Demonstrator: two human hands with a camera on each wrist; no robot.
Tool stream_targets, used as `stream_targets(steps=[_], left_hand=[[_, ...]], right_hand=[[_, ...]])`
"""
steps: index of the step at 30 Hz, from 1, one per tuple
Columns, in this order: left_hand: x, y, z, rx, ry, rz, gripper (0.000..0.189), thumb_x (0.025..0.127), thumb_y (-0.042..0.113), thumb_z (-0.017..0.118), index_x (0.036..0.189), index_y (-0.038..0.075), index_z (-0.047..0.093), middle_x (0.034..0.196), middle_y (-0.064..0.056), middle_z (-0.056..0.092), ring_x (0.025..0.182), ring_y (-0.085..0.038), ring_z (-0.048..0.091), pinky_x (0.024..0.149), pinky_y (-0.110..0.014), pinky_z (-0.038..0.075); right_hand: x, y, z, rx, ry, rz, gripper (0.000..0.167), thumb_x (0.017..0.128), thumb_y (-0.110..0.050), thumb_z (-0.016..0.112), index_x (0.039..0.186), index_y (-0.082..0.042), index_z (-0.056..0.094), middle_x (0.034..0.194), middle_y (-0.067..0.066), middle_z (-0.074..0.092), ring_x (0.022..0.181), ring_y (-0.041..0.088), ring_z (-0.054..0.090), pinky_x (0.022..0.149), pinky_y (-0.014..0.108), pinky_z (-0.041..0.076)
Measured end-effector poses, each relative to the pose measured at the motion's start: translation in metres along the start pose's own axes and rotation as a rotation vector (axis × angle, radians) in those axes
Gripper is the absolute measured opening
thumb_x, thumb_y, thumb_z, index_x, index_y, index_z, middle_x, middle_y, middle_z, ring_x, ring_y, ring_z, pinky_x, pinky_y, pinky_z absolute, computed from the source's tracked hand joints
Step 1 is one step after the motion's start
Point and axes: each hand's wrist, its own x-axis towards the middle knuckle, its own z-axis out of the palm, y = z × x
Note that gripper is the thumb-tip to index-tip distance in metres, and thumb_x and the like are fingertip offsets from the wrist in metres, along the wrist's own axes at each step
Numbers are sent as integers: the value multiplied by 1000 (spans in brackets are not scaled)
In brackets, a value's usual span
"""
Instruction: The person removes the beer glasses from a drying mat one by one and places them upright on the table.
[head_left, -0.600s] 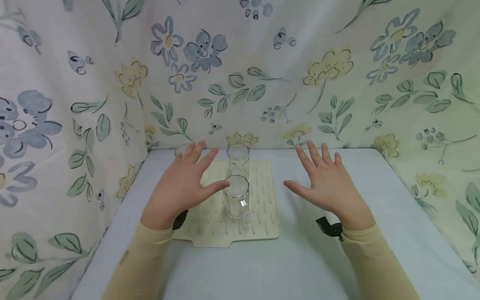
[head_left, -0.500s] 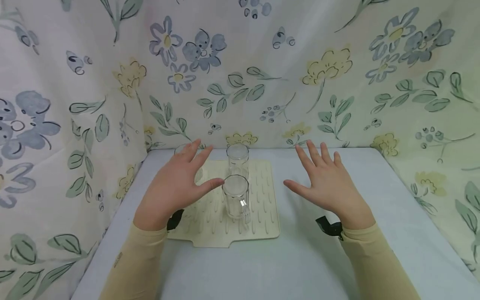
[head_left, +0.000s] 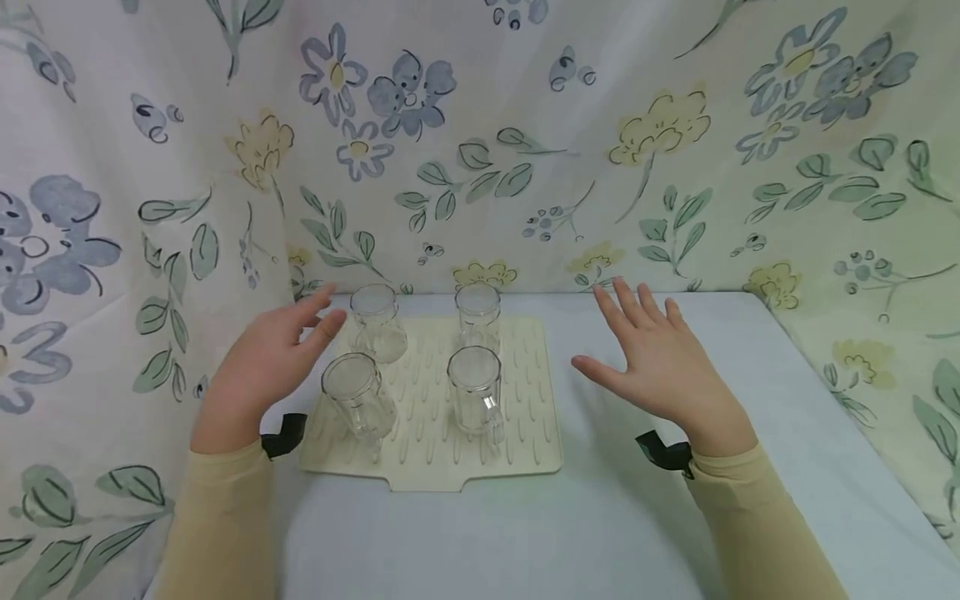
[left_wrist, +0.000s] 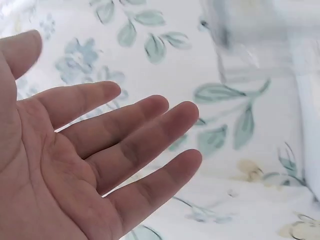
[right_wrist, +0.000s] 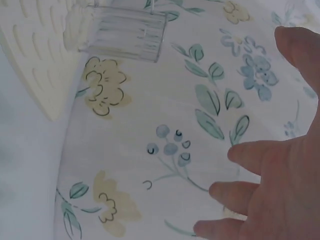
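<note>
My left hand [head_left: 258, 358] hovers left of the mat with fingers extended and nothing in its grasp. Closest to it stand the front-left glass mug [head_left: 360, 404] and the back-left glass mug [head_left: 378, 329]. In the left wrist view its palm and spread fingers [left_wrist: 130, 150] show, apart from blurred clear glass at the upper right. My right hand [head_left: 663, 367] is held over the table right of the mat, fingers spread, holding nothing. The front-right glass mug [head_left: 472, 400] has its handle toward me; behind it is the back-right glass mug [head_left: 478, 312].
A cream ridged drying mat [head_left: 427, 417] with a front tab lies under the mugs. The white table [head_left: 525, 542] meets a floral cloth [head_left: 555, 150] at the back and sides. In the right wrist view the mat's edge [right_wrist: 42, 75] and one mug [right_wrist: 125, 32] show.
My left hand has moved left, away from above the mat, uncovering the two left mugs. My right hand has stayed in nearly the same place.
</note>
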Motion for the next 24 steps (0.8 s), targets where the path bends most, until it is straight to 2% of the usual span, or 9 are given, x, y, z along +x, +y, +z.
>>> stream_targets(steps=[3, 6, 10, 13, 18, 24], left_hand=[[6, -23, -1, -38, -1, -75, 77, 116, 67, 37, 178, 22, 31, 169, -24, 52, 146, -53, 58, 114, -75, 49], [15, -47, 5, -98, -27, -129, 77, 116, 64, 39, 177, 17, 33, 159, -27, 61, 145, -52, 59, 111, -73, 51], [29, -78, 22, -164, -92, -172, 75, 117, 59, 45, 174, 11, 39, 148, -27, 69, 141, -46, 63, 113, -69, 52], [37, -95, 36, -147, -128, -178, 75, 116, 58, 50, 170, 6, 45, 149, -28, 69, 140, -46, 64, 113, -68, 53], [45, -107, 53, -76, -143, -178, 74, 114, 55, 57, 164, 1, 53, 155, -28, 64, 146, -50, 58, 117, -69, 50], [50, -103, 65, -47, -132, -186, 63, 112, 45, 64, 155, -1, 62, 149, -26, 69, 141, -48, 62, 116, -68, 52]], right_hand=[[2, 1, 1, 38, 18, -39, 105, 103, -84, 48, 181, -24, 12, 188, 11, 15, 173, 46, 17, 136, 76, 13], [4, 2, 4, 99, 48, -77, 99, 106, -77, 54, 180, -22, 20, 187, 9, 23, 173, 41, 22, 137, 72, 15], [6, 5, 9, 214, 131, -104, 87, 107, -62, 63, 178, -22, 32, 182, 8, 36, 169, 39, 34, 137, 68, 24], [8, 4, 13, 319, 200, -120, 78, 108, -51, 68, 175, -22, 40, 177, 7, 46, 163, 39, 44, 132, 68, 34], [13, -3, 21, 466, 233, -186, 69, 109, -39, 68, 171, -19, 47, 173, 5, 52, 159, 37, 50, 127, 67, 43], [15, -7, 25, 495, 208, -196, 68, 110, -38, 66, 172, -18, 45, 173, 6, 52, 159, 37, 50, 126, 68, 42]])
